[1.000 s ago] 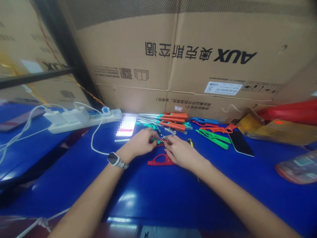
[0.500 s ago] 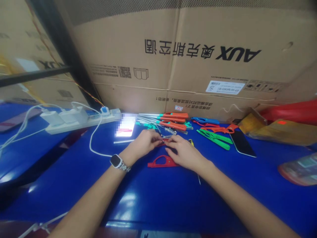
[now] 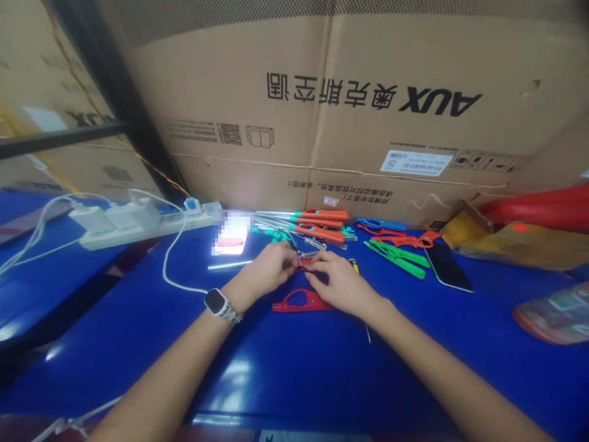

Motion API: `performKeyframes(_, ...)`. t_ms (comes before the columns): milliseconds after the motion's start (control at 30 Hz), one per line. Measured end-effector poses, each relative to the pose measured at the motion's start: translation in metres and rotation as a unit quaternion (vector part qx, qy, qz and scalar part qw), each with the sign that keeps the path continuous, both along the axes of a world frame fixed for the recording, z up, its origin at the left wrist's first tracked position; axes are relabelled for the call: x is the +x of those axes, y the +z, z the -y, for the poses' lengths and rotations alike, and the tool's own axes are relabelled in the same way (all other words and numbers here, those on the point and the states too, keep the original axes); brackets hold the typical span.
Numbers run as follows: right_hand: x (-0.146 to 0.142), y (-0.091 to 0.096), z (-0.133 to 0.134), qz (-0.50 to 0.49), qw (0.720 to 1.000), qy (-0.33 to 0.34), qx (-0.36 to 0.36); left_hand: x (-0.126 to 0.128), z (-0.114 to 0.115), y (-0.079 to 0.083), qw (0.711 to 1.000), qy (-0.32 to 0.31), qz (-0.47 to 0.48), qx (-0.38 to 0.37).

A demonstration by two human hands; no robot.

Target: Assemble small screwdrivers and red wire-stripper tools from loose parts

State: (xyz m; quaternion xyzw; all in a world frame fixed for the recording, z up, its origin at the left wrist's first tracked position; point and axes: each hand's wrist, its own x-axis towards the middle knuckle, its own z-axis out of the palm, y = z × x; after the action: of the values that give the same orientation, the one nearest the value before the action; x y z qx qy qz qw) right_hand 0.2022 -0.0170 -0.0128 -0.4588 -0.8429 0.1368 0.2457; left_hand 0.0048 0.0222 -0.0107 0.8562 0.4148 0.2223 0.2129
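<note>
My left hand [image 3: 269,268], with a watch [image 3: 217,303] on its wrist, and my right hand [image 3: 335,281] meet over the blue table [image 3: 294,368]. Both pinch a small red part with thin wire [image 3: 302,262] between their fingertips; its exact shape is too small to make out. A red plastic handle piece [image 3: 297,302] lies flat just below the hands. A yellow-and-black screwdriver [image 3: 353,265] pokes out behind my right hand.
Behind the hands lie several orange lighters with metal rods [image 3: 313,224] and green, red and blue handle shells [image 3: 396,255]. A lit phone [image 3: 230,236] with a white cable, a power strip [image 3: 133,224], a dark phone [image 3: 448,265] and a large cardboard box [image 3: 350,123] surround the spot.
The hands have stayed together on the small part, with only slight shifts of the fingers. The view has drifted a little.
</note>
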Motion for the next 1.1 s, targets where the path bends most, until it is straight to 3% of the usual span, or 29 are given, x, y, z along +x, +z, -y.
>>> performKeyframes(167,0.001,0.000,-0.001,0.001,1.000,-0.005,-0.007,-0.006,0.001,0.009,0.999,-0.037,0.005,0.001)
performKeyframes(333,0.002,0.002,0.000,-0.006,1.000,-0.003,-0.010,-0.029,-0.005,0.022,0.999,0.032,0.022,0.028)
performKeyframes(467,0.000,0.011,0.001,-0.025,1.000,-0.012,-0.007,-0.040,-0.009,0.021,0.999,0.048,-0.012,-0.016)
performKeyframes(600,-0.009,0.017,-0.005,0.004,0.999,-0.017,0.037,-0.034,-0.008,0.017,0.998,0.040,-0.039,-0.014)
performKeyframes(733,-0.015,0.010,-0.017,0.027,1.000,-0.012,-0.002,-0.025,-0.006,0.016,0.996,0.038,-0.078,0.020)
performKeyframes(933,-0.011,-0.009,-0.021,-0.049,0.998,0.028,-0.017,-0.025,-0.008,0.010,0.994,0.017,-0.098,0.036)
performKeyframes(1100,-0.007,-0.013,-0.019,-0.093,0.994,0.041,-0.034,-0.028,-0.010,0.009,0.997,-0.003,-0.071,0.026)
